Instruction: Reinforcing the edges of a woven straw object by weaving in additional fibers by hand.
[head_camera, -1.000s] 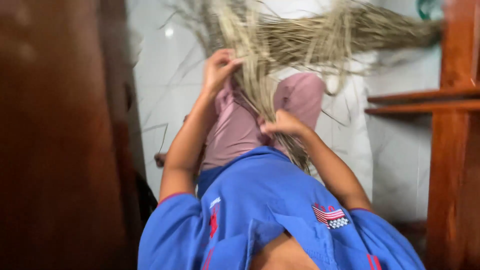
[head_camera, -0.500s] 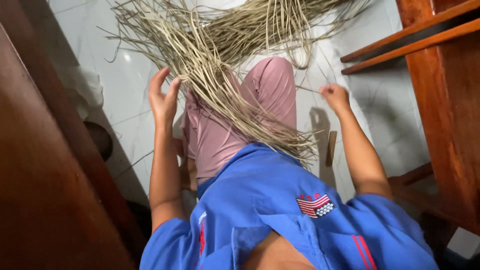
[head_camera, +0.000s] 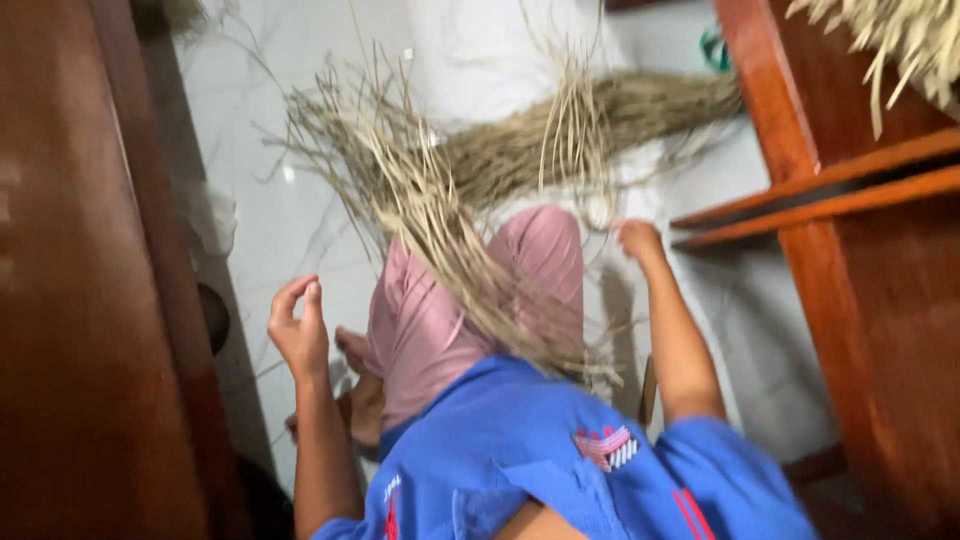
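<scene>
A bundle of long dried grass strands (head_camera: 430, 220) lies across my lap, over my pink trousers (head_camera: 430, 320), and fans out onto the white floor. My left hand (head_camera: 298, 330) is raised at the left, away from the bundle, its fingers curled apart with nothing seen in them. To the right of my knee, my right hand (head_camera: 638, 240) is closed in a fist at the foot of a few strands (head_camera: 575, 140) that loop upward. The view is blurred.
A dark wooden panel (head_camera: 80, 300) stands close at the left. Red-brown wooden furniture with rails (head_camera: 850, 200) rises at the right, more dried strands (head_camera: 900, 40) on top. A second bundle (head_camera: 640, 105) lies further back on the tiled floor (head_camera: 260, 230).
My left hand has let go of the bundle and dropped away to the left. My right hand stays closed to the right of my knee. The camera has tilted, showing more floor.
</scene>
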